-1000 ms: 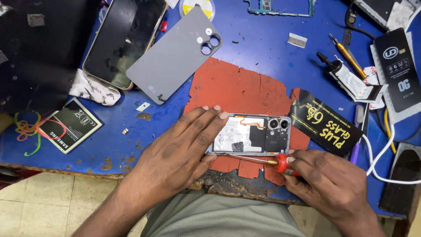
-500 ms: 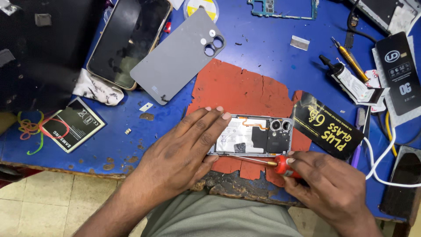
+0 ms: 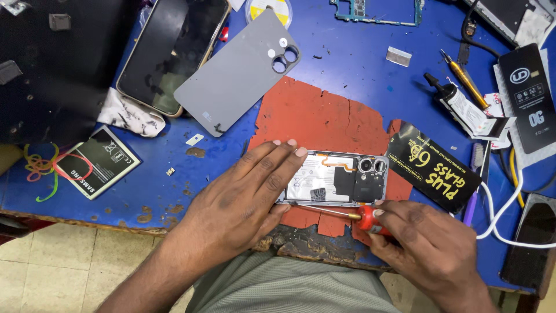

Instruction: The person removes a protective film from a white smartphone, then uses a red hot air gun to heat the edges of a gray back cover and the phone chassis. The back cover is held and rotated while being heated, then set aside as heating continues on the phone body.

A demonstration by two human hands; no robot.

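Observation:
An opened phone (image 3: 347, 178) lies back-up on a worn red mat (image 3: 324, 119), its battery, flex cable and camera module exposed. My left hand (image 3: 243, 197) lies flat over the phone's left half and pins it down. My right hand (image 3: 425, 246) grips a red-handled screwdriver (image 3: 359, 217); its thin shaft runs left along the phone's near edge, the tip near the lower left. The phone's grey back cover (image 3: 240, 72) lies apart on the blue table, up and to the left.
A dark phone (image 3: 171, 49) sits beside the grey cover, above a white rag (image 3: 127, 116). A loose battery (image 3: 98, 162) lies at left. A black-and-yellow packet (image 3: 434, 174), glue tube (image 3: 460, 107), yellow tool (image 3: 463, 75), white cable (image 3: 509, 214) and black box (image 3: 530, 95) crowd the right. A circuit board (image 3: 376, 11) lies at the far edge.
Both hands hold nearly the same pose. The screwdriver has shifted only slightly along the phone's near edge; the view has drifted a little.

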